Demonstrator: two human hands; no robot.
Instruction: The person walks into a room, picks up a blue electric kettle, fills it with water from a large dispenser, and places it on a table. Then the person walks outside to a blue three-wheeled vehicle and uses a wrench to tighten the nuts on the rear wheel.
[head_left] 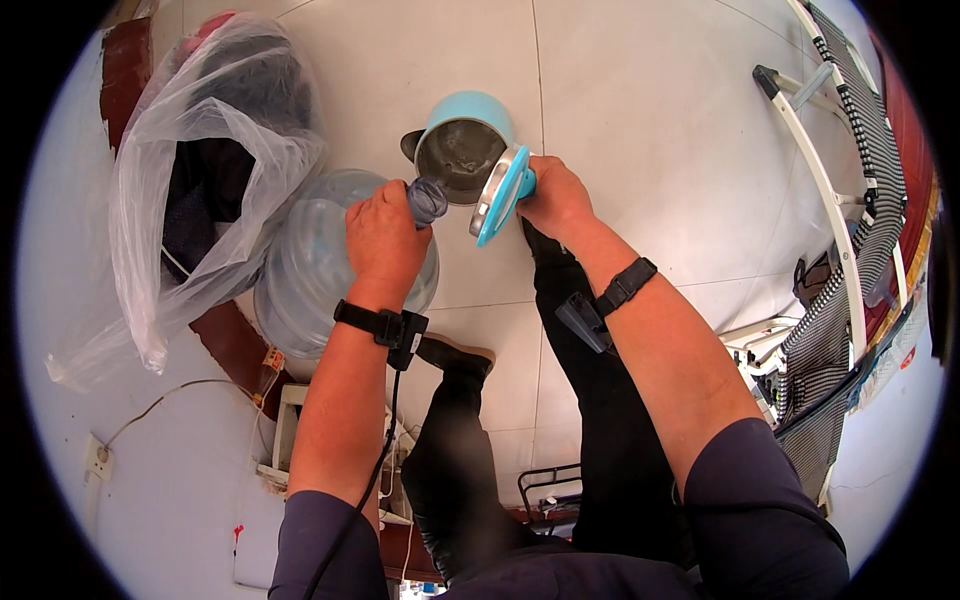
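Observation:
My left hand (385,232) is closed round the neck of a large clear water jug (395,290). The jug's mouth (429,203) points toward an electric kettle (468,108), light blue outside and bare metal inside. That kettle's opening faces toward me, with a dark spout-like part on its left side. Its blue lid (500,196) stands flipped up, metal underside to the left. At the handle side, behind the lid, my right hand (556,200) is closed; the handle itself is mostly hidden. Jug mouth and kettle rim are close but apart. I cannot make out any flowing water.
A clear plastic bag (225,120) with dark cloth inside lies to the left of the jug. A folding chair frame (835,190) with striped fabric stands at the right. Below left are a wall socket (98,457) with a cable and a pale appliance (287,430). Tiled floor (660,120) lies underneath.

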